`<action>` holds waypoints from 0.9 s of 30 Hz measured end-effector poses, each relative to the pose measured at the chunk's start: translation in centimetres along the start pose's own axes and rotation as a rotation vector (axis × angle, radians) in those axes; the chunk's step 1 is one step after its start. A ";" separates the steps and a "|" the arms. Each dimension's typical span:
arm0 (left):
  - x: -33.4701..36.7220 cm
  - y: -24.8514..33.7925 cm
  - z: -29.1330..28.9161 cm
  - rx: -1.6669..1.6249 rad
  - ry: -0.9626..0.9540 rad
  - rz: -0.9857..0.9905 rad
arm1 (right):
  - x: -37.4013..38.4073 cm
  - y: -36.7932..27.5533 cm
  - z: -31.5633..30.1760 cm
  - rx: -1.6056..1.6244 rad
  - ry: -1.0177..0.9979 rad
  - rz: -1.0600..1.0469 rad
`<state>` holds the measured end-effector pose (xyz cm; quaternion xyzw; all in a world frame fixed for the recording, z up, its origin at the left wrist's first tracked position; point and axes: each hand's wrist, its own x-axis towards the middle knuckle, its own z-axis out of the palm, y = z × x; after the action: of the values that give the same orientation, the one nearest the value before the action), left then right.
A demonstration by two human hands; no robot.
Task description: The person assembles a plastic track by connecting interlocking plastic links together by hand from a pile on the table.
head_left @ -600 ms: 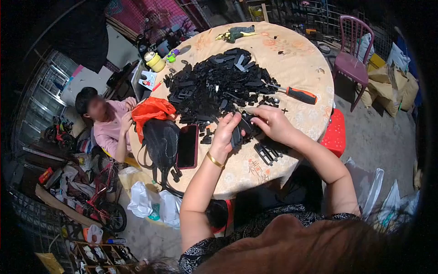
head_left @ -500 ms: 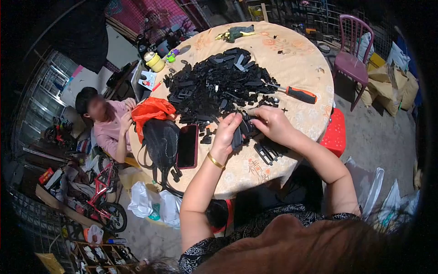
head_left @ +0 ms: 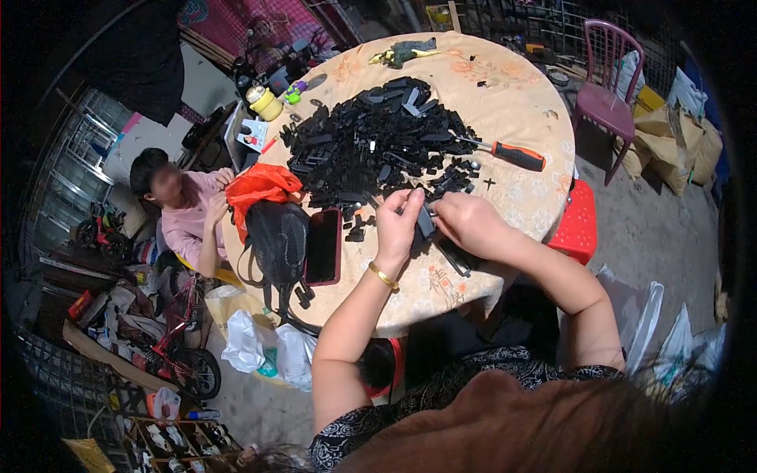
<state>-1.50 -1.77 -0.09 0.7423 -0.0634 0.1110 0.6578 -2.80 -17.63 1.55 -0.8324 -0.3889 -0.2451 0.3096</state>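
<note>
Above the near part of the round table (head_left: 449, 315), my left hand (head_left: 397, 226) is closed around a dark grey-black plastic part (head_left: 425, 224), thumb along its upper side. Beside it, my right hand (head_left: 475, 225) pinches at the same part's right side; its fingertips are partly hidden, so any smaller piece there cannot be made out. Just beyond both hands spreads a large heap of black plastic pieces (head_left: 371, 142). Under my right hand lie a few long black pieces (head_left: 453, 258), partly covered by it. An orange-and-black screwdriver (head_left: 519, 156) rests right of the heap.
Left of my hands are a phone (head_left: 322, 248), a black mesh bag (head_left: 276, 236) and an orange-red plastic bag (head_left: 264, 186). A person in pink (head_left: 185, 197) sits at the table's left. A red stool (head_left: 577, 223) and a purple chair (head_left: 607, 106) stand to the right.
My right hand has come down slightly over the long black pieces, covering more of them. My left hand has turned a little, and the held part shows more of its flat face.
</note>
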 end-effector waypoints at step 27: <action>-18.2 -2.9 -25.0 0.693 0.724 -0.128 | -5.9 2.6 -5.6 0.073 -0.296 0.412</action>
<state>-20.47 22.44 -4.61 0.8333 0.2551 0.3354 0.3579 -5.08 -25.88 0.73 -0.9092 -0.2609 -0.0382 0.3224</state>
